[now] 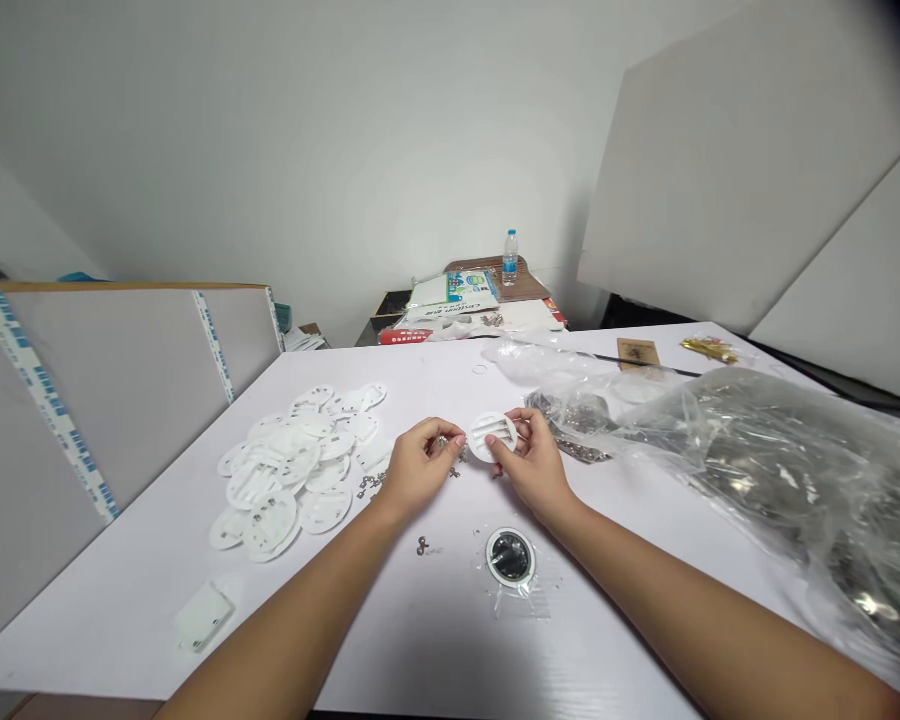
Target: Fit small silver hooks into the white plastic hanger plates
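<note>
My right hand (534,465) grips a white round slotted disc (493,437) by its edge, with the thumb on its face. Close beside it, my left hand (420,462) is closed in a pinch around small metal clips (441,441); exactly how many is hidden by the fingers. More loose metal clips (371,485) lie on the table just left of that hand, and a couple (421,546) sit nearer to me. A heap of white discs (292,460) spreads over the left of the table. Below my hands rests a black disc with a white rim (511,557), on clear plastic film.
Large clear plastic bags (765,470) of shiny metal parts cover the right side. At the back right are a brown card (637,353) and a packet of gold-coloured pieces (709,348). A small white packet (204,615) lies front left. Behind the table stands a water bottle (510,258).
</note>
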